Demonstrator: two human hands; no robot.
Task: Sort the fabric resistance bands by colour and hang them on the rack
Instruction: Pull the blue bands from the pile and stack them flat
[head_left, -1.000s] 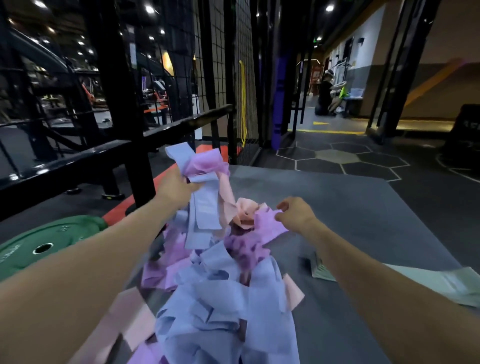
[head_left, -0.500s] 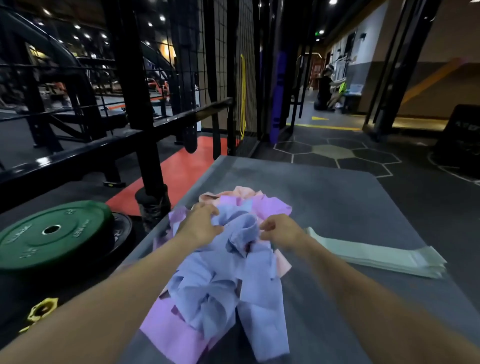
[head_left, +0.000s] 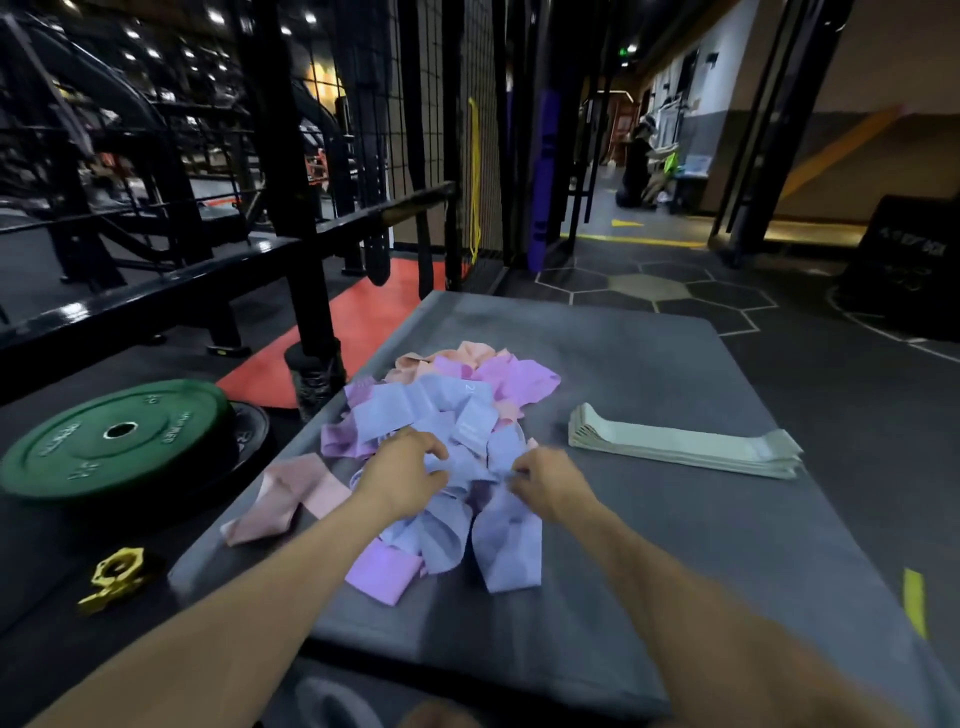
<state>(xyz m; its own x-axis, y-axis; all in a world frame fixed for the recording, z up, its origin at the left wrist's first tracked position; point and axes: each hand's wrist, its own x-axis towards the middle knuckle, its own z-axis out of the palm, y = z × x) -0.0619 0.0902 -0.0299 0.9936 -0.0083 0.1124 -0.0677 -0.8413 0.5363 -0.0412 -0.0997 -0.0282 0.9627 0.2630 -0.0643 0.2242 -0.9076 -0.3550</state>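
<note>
Two zones on mat: grey mat (head_left: 649, 374) carrying a mixed pile and a sorted stack
Plate: green weight plate (head_left: 114, 436) on floor, left of mat
Pile: mixed bands (head_left: 441, 431), blue, purple, pink, tangled mid-mat, no shared axis
Stack: mint bands (head_left: 680, 447) flat, right of pile, long axis left-right, likely already sorted
Left hand (head_left: 402, 475): fingers curled, gripping blue band
Right hand (head_left: 545, 480): fingers curled, pinching blue band, probably to pull it free

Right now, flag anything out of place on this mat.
One pink band lies apart from the mixed pile, overhanging the mat's left edge. The green stack is neat.
</note>
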